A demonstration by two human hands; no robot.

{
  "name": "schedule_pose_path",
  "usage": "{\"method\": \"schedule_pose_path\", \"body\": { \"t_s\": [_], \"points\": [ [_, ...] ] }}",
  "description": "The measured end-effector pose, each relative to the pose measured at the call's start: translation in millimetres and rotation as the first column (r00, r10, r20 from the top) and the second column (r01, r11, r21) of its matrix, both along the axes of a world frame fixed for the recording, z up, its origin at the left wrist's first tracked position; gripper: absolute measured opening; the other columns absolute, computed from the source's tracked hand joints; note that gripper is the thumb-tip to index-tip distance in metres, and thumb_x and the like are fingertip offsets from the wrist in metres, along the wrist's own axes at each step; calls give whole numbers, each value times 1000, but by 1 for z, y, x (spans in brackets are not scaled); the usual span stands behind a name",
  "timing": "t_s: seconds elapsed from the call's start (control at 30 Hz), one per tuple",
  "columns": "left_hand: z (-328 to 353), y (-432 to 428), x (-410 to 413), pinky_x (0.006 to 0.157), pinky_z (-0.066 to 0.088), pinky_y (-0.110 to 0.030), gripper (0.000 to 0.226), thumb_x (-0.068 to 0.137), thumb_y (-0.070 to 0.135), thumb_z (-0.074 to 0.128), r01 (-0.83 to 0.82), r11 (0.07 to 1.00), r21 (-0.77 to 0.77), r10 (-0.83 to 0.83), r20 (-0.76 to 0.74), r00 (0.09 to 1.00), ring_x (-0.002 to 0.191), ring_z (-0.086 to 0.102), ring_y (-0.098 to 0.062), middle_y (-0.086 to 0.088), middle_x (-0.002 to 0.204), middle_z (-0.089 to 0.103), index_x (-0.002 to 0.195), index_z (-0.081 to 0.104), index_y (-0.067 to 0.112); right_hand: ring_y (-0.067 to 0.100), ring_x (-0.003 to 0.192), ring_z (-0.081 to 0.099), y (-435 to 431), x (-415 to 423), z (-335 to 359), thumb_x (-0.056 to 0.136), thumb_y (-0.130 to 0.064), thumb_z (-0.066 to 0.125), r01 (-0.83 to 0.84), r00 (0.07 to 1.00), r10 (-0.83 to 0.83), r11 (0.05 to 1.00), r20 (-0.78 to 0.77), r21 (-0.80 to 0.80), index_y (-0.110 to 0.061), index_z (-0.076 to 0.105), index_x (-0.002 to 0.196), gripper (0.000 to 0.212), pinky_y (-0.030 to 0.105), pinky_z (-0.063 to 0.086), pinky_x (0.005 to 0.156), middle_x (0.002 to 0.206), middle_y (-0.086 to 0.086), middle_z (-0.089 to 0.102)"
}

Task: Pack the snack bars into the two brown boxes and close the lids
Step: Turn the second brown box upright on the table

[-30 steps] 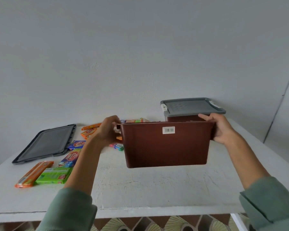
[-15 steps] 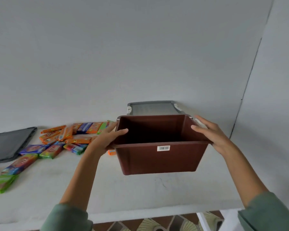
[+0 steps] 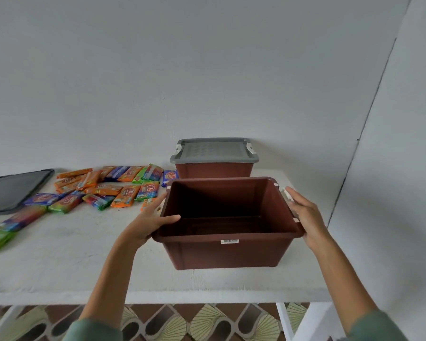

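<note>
"Brown plastic box point(image 3: 228, 252), open and empty: where is it?"

"Centre of the frame, over the white tabletop point(image 3: 71, 254); resting or just above it, I cannot tell. The left hand point(image 3: 146, 223) pinches the left rim, thumb hooked inside. The right hand point(image 3: 305, 217) presses flat on the right rim, fingers straight."

"How should it handle?"

"Light, I judge, being empty. It looks stiff, with smooth walls that could slip, so the rim gives the surest hold. Loose snack bars point(image 3: 108, 190) lie at centre left, and a second box point(image 3: 214, 169), lidded, stands just behind."
</note>
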State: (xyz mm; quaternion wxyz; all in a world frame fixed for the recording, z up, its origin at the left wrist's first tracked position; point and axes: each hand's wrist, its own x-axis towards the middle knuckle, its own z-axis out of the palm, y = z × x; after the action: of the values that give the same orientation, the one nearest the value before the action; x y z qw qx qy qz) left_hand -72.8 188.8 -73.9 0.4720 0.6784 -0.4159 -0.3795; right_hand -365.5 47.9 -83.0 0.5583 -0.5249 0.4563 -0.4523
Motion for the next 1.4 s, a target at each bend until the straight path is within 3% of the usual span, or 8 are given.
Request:
{"method": "schedule_pose_path", "body": {
  "t_s": [0.1,0.4,0.6,0.7,0.83,1.1,1.23,1.4],
  "points": [
    [3,-1,4,92,49,-41,76,85,26,61,20,998,58,-26,99,995,127,41,-30,-5,147,29,145,16,33,24,130,44,1,-1,2,98,-8,42,4,1000,-4,1000,10,10,-18,45,138,42,33,47,88,146,1,41],
    [0,-1,6,100,45,-43,69,93,26,47,84,992,98,-83,-11,996,130,39,-28,-4,150,25,147,4,30,28,123,50,3,0,-3,98,-6,41,104,994,-103,994,-31,23,-13,47,136,39,39,45,94,142,8,46],
    [-7,-5,19,101,43,-46,98,76,64,45,54,976,213,-54,-5,999,139,26,-29,1,156,10,145,-16,31,17,84,63,-1,-11,-14,98,-5,37,-15,992,-12,977,125,211,-13,51,133,38,21,52,54,112,5,64],
    [-9,-12,27,105,33,-57,106,64,85,36,42,962,270,-52,30,998,144,13,-30,3,158,2,144,-16,39,25,117,53,-12,-8,-6,97,-9,37,4,991,15,990,-136,142,-18,39,142,45,33,46,89,135,6,52],
    [8,-35,13,115,0,-52,70,91,57,30,-133,987,86,82,443,893,144,-14,-26,-4,156,-15,147,-2,31,21,145,15,-28,6,26,99,-27,37,-54,896,-32,982,-444,-179,-29,20,148,53,42,13,118,157,-1,15],
    [-11,-69,-2,113,23,-52,72,94,52,32,-150,968,201,-112,882,458,143,8,-34,-5,158,-5,149,1,16,26,144,17,-45,47,13,99,-42,30,-418,330,-17,894,-944,-162,-22,0,150,62,44,29,112,158,2,-10],
    [-12,-69,0,112,27,-50,74,94,50,35,-154,971,181,-91,883,461,142,15,-32,-6,158,-1,149,-1,15,25,140,30,-41,46,18,99,-43,33,-419,299,-21,895,-954,-151,-23,0,150,64,41,34,107,158,0,-12],
    [-3,-66,1,114,22,-50,68,94,42,41,-97,977,189,-99,807,582,144,12,-27,-2,158,0,149,7,20,28,145,13,-45,48,18,96,-43,40,-396,294,-20,907,-956,-141,-26,5,150,66,51,18,113,159,0,-4]
  ]
}}
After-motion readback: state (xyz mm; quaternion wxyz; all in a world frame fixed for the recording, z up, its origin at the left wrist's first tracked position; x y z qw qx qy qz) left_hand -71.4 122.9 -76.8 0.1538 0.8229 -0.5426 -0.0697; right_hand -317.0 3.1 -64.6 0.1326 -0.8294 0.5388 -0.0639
